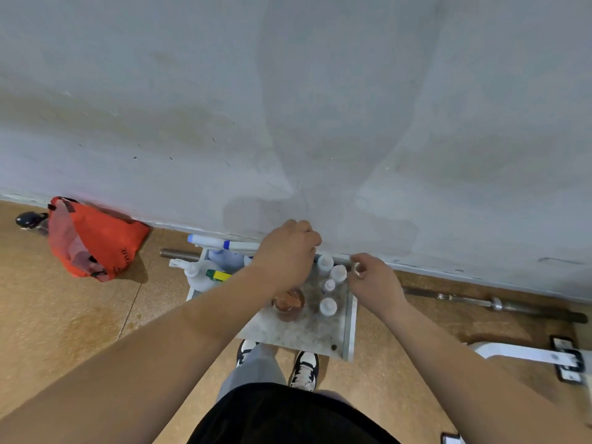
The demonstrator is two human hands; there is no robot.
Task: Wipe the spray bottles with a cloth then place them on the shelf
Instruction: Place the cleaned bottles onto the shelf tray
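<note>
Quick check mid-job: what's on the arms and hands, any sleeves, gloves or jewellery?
No sleeves in view; both arms are bare to the frame's edge. The left hand and right hand wear no gloves, and no watch, bands or rings show.

Red bag (pixel 96 241) slumped against grey wall (pixel 288 91); barbell (pixel 493 304) on floor (pixel 64 315) along wall base, right.
</note>
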